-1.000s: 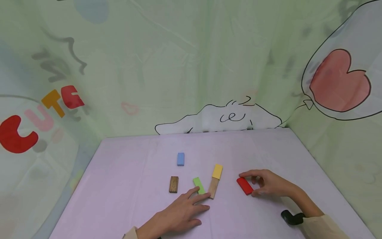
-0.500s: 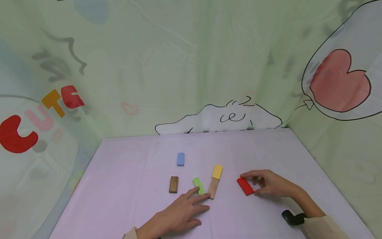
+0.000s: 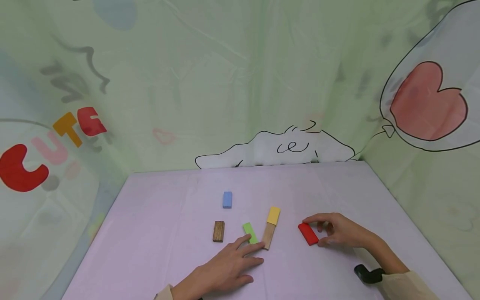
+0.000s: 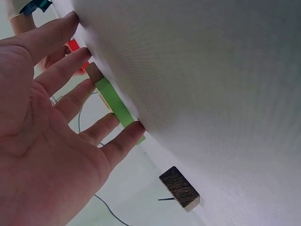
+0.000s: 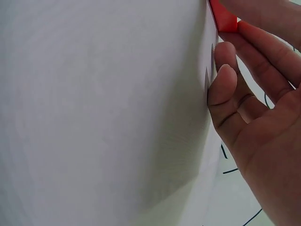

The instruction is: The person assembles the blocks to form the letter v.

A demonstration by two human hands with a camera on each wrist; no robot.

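Note:
My right hand (image 3: 337, 229) pinches a red block (image 3: 308, 234) by its two ends, thumb at the near end and a finger at the far end. The red block lies flat on the table; only part of it shows in the right wrist view. My left hand (image 3: 232, 266) lies low over the table with its fingers spread. Its fingertips reach the near end of a green block (image 3: 249, 231) and the near end of a light wooden block (image 3: 268, 236). A yellow block (image 3: 273, 216) sits end to end with the light wooden one.
A dark brown block (image 3: 218, 231) stands apart, left of the green one. Farther back lies a blue block (image 3: 227, 200). The pale table (image 3: 161, 208) meets printed cloth walls (image 3: 210, 83) at the back and sides.
My right hand and the red block have shifted very slightly to the right. My left hand and the other blocks have stayed in place.

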